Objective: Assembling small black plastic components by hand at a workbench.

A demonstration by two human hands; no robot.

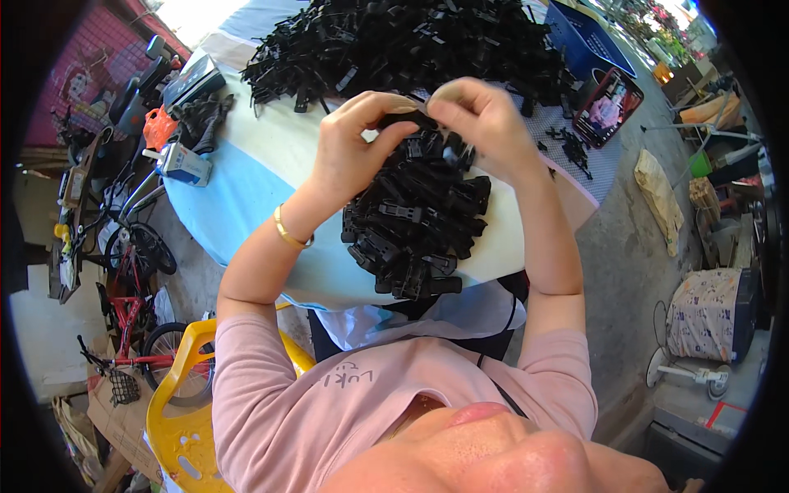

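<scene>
My left hand (349,148), a gold bracelet on its wrist, pinches a small black plastic part (417,120) between thumb and fingers. Close beside it, my right hand (487,131) has its fingertips brought together at the part's right end. Motion blurs those fingertips, and whatever is between them is too small to make out. Below both hands lies a heap of black plastic clip-like pieces (411,215), near the table's front edge. A much larger pile of loose black parts (403,49) covers the far side of the table.
The round table has a striped cloth (234,193). To the right stand a propped phone (608,107), a few small black bits (569,150) and a blue plastic basket (588,37). At left are a small box (184,164) and an orange bag (159,127). A yellow chair (185,411) is nearby.
</scene>
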